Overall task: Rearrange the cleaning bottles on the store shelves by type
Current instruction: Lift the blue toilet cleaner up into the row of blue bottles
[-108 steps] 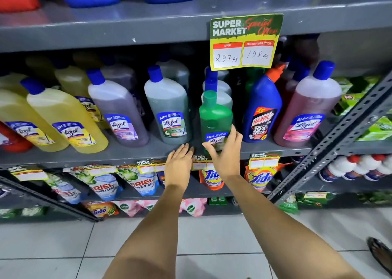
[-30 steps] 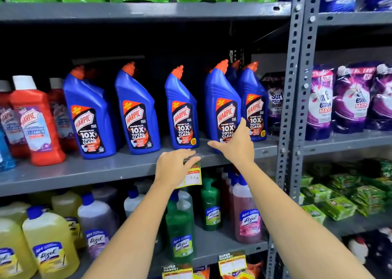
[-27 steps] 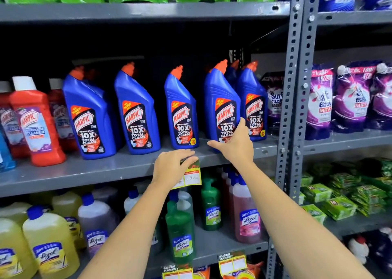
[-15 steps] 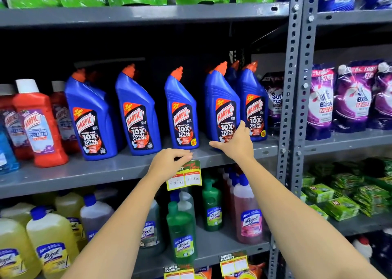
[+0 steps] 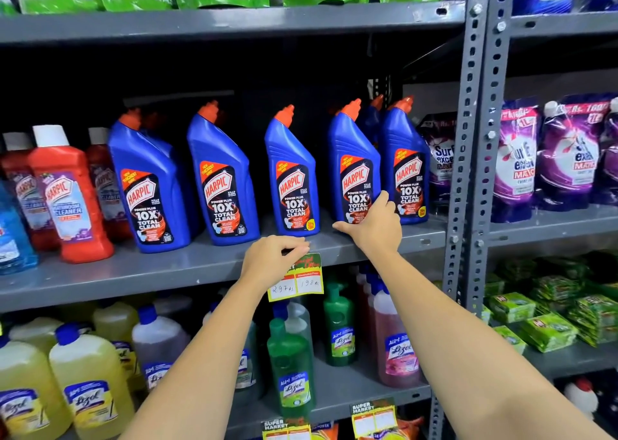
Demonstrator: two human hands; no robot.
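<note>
A: Starting at the left of the middle shelf (image 5: 100, 272), red Harpic bathroom cleaner bottles (image 5: 68, 198) stand in a cluster, then a spaced row of blue Harpic bottles (image 5: 220, 185) runs rightward along the same board.

B: And the left hand (image 5: 267, 259)?

A: It sits at the shelf's front lip, fingers curled narrow over the top of the yellow price tag (image 5: 296, 279). Whether it's pinching the tag or just resting on the edge, I can't tell.

B: The right hand (image 5: 376, 225) looks busier.

A: Yes. It's spread open against the base of the fourth blue bottle (image 5: 354, 168), thumb out along the shelf, fingers up the label's right side, in the gap before the last blue bottle (image 5: 406, 165). It's touching rather than wrapping, so not a full grip.

B: So the step is squaring up that bottle among its own kind?

A: That's my read. To do it well, I'd push low at the base, since these tall, angled-neck bottles should tip if shoved high, and keep the label facing out.

B: Any risk?

A: The neighbour stands just beside it, with another bottle behind. A hard nudge could knock them together.
</note>
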